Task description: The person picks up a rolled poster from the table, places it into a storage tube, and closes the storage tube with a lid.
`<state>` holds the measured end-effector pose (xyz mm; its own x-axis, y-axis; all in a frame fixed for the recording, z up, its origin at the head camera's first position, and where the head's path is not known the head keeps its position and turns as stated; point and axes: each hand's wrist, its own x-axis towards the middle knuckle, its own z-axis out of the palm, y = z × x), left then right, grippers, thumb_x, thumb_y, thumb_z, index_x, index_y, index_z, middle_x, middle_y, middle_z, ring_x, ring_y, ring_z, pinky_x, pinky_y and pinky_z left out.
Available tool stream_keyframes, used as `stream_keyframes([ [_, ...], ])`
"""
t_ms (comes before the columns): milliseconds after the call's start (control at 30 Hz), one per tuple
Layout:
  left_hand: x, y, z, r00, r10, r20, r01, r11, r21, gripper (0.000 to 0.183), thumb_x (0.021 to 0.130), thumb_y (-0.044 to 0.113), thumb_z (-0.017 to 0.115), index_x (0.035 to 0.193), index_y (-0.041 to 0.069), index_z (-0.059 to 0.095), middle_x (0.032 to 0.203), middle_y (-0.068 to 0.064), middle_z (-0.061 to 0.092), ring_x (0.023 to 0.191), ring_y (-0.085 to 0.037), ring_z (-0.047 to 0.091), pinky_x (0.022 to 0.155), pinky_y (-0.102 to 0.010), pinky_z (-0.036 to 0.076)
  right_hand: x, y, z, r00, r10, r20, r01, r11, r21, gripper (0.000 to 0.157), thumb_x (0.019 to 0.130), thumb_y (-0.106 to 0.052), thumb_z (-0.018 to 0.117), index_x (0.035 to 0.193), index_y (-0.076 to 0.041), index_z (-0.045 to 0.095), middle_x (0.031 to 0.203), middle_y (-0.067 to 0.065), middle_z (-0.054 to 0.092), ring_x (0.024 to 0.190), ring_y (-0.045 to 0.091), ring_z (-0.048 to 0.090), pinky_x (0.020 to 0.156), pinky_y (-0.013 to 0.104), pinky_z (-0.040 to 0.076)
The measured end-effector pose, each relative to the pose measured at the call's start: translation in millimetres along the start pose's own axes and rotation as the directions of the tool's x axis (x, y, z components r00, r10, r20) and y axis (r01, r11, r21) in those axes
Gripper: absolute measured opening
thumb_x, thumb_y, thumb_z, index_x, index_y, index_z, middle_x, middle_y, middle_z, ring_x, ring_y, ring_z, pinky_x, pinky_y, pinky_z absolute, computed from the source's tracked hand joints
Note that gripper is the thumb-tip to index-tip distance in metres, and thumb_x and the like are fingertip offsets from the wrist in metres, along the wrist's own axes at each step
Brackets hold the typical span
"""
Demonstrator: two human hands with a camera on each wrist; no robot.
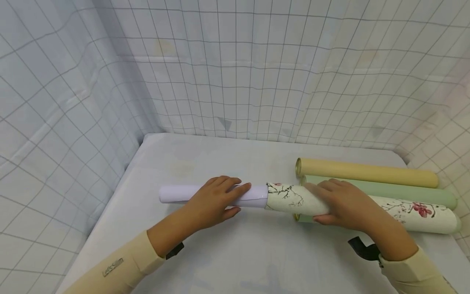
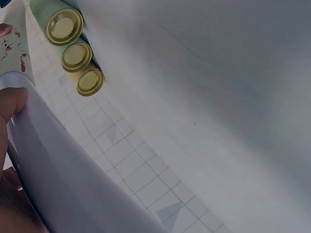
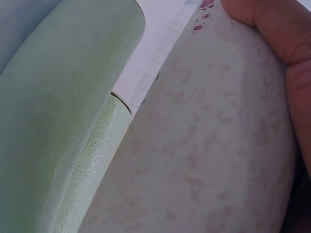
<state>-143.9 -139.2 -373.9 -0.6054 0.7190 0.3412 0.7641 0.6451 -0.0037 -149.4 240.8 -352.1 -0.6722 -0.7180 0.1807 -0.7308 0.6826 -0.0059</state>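
Note:
My left hand (image 1: 213,202) grips a smooth lavender roll (image 1: 170,194) from above, thumb on the near side and fingers over the top. The roll lies level across the white table, and its right end goes into the open end of a cream roll printed with dark branches and red blossoms (image 1: 284,198). My right hand (image 1: 346,204) holds that floral roll around its middle. In the left wrist view, the thumb presses the lavender roll (image 2: 73,170) close to the joint. The right wrist view shows fingers curled over the floral roll (image 3: 194,145).
Behind the floral roll lie a pale green tube (image 1: 404,194) and a yellow tube (image 1: 367,171). Another green tube (image 1: 304,219) shows beneath it. Gold metal lids (image 2: 76,57) cap their left ends. Grid-patterned cloth (image 1: 235,73) encloses the white table (image 1: 235,253) at the back and sides.

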Motion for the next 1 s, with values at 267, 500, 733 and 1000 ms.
stream_keyframes([
  [267, -24.6, -20.1, -5.5, 0.999, -0.041, -0.010, 0.041, 0.999, -0.007, 0.061, 0.085, 0.029, 0.079, 0.139, 0.019, 0.053, 0.125, -0.007, 0.059, 0.111, -0.027, 0.059, 0.097, -0.045, 0.049, -0.2, 0.3, -3.2, 1.000, 0.010, 0.008, -0.010, 1.000, -0.001, 0.083, 0.072, -0.045, 0.085, 0.141, -0.010, 0.054, 0.105, 0.002, 0.066, 0.092, 0.019, 0.062, 0.078, 0.043, 0.052],
  [500, -47.9, -39.3, -12.8, 0.995, -0.097, -0.029, 0.096, 0.995, -0.025, 0.062, 0.082, 0.026, 0.082, 0.137, 0.016, 0.055, 0.125, -0.009, 0.059, 0.113, -0.030, 0.058, 0.098, -0.049, 0.048, -3.2, 1.8, -4.3, 1.000, 0.028, 0.012, -0.028, 1.000, 0.007, 0.083, 0.072, -0.046, 0.085, 0.140, -0.011, 0.054, 0.106, 0.003, 0.067, 0.093, 0.021, 0.062, 0.078, 0.044, 0.052],
  [733, -59.8, -49.0, -17.1, 0.992, -0.114, -0.055, 0.112, 0.993, -0.025, 0.062, 0.080, 0.024, 0.084, 0.135, 0.016, 0.058, 0.122, -0.009, 0.060, 0.110, -0.030, 0.059, 0.090, -0.048, 0.052, -1.5, 1.2, -5.0, 1.000, 0.021, 0.008, -0.021, 1.000, 0.014, 0.082, 0.072, -0.045, 0.085, 0.140, -0.011, 0.054, 0.106, 0.003, 0.066, 0.093, 0.020, 0.062, 0.078, 0.044, 0.052],
  [1000, -51.4, -44.4, -19.4, 0.993, -0.054, -0.103, 0.050, 0.998, -0.040, 0.058, 0.078, 0.020, 0.085, 0.131, 0.014, 0.060, 0.118, -0.009, 0.062, 0.106, -0.028, 0.060, 0.088, -0.046, 0.053, 2.2, -2.7, -5.0, 1.000, 0.018, 0.010, -0.018, 1.000, 0.013, 0.083, 0.071, -0.045, 0.085, 0.140, -0.009, 0.055, 0.105, 0.004, 0.066, 0.092, 0.020, 0.062, 0.077, 0.043, 0.053],
])
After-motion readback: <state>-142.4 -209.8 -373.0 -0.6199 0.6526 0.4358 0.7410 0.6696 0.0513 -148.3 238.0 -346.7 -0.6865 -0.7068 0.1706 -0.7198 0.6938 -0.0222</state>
